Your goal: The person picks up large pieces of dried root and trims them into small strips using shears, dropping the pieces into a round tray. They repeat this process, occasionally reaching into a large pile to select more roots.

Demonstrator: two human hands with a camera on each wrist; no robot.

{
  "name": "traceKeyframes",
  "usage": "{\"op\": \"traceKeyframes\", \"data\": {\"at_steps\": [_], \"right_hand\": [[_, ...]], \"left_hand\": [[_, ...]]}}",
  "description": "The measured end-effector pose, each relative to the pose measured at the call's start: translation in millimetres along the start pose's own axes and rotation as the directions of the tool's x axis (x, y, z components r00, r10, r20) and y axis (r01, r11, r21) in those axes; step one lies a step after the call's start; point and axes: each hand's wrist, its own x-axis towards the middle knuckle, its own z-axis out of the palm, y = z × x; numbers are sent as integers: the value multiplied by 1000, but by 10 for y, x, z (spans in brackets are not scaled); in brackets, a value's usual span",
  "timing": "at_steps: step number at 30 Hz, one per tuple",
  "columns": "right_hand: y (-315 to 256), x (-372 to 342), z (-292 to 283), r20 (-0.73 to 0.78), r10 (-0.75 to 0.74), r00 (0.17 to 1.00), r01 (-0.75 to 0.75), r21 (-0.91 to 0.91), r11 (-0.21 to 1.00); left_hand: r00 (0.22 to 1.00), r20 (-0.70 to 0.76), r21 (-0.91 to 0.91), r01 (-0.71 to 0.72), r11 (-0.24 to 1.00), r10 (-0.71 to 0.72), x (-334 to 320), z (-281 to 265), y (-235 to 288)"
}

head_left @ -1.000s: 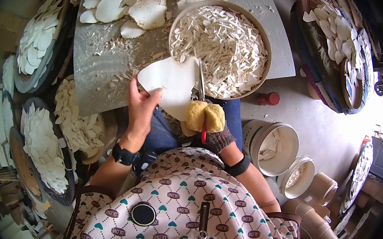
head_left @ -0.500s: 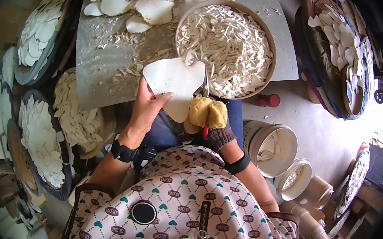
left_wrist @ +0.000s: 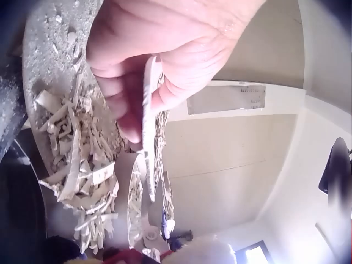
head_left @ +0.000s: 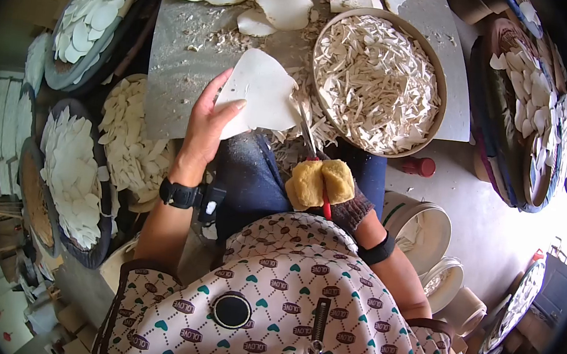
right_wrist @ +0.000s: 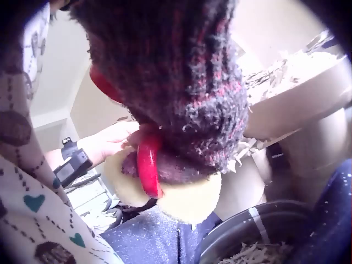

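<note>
My bare left hand (head_left: 205, 124) pinches a thin, flat white slice (head_left: 262, 88) between thumb and fingers, above the near edge of the metal sheet. Seen edge-on in the left wrist view, the slice (left_wrist: 147, 126) lies between the thumb and the curled fingers. On my right hand (head_left: 353, 208) is a dark knitted glove. It grips scissors (head_left: 308, 137), whose blades point up at the slice's right edge. Yellow padding (head_left: 321, 183) covers much of the grip and hides part of the fingers. In the right wrist view, a red handle loop (right_wrist: 148, 168) curves round a gloved finger.
A round tray (head_left: 441, 107) heaped with white strips stands on the metal sheet (head_left: 178, 62), beyond the scissors. More white slices (head_left: 284, 4) lie at the back. Baskets of pieces (head_left: 72, 179) stand to the left, buckets (head_left: 423, 226) and a red-capped item (head_left: 423, 167) to the right.
The slice has been turned in my left hand, its notched edge swinging from the top toward the right. The scissors now slant up leftward. The whole head view has shifted.
</note>
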Motion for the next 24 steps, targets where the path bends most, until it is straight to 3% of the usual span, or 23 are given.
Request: {"op": "traceKeyframes", "data": {"at_steps": [1, 5, 8, 11, 14, 17, 19, 21, 22, 24], "right_hand": [[-4, -2, 32, 4, 61, 998, -61, 79, 995], [-247, -60, 290, 99, 73, 992, -77, 41, 996], [-211, -94, 288, 99, 57, 993, -47, -95, 994], [-150, -122, 259, -13, 98, 995, -99, -13, 995], [-80, -105, 173, 6, 147, 989, -146, 162, 976], [-76, -98, 162, -95, 248, 964, -218, 251, 943], [-53, -130, 135, -151, 94, 984, -126, -223, 967], [-65, -152, 115, -119, -22, 993, -50, -571, 820], [-87, -160, 105, -83, -50, 995, -20, -681, 732], [-128, -173, 65, -35, -42, 998, 9, -661, 751]], "left_hand": [[1000, 11, 8, 7, 1000, -7, 6, -28, 40], [994, 97, 86, 50, 995, -59, 56, -156, 144], [991, 119, 97, 50, 994, -62, 93, -208, 171], [985, 136, 99, 93, 991, -106, 111, -228, 192], [983, 130, 69, 119, 991, -127, 130, -241, 183], [974, 145, 25, 171, 985, -173, 133, -273, 151], [966, 167, -30, 207, 978, -199, 167, -327, 132], [939, 227, -29, 273, 961, -260, 162, -406, 193], [922, 258, -26, 305, 952, -289, 156, -429, 221], [975, 199, -36, 114, 993, -104, 131, -435, 244]]}}
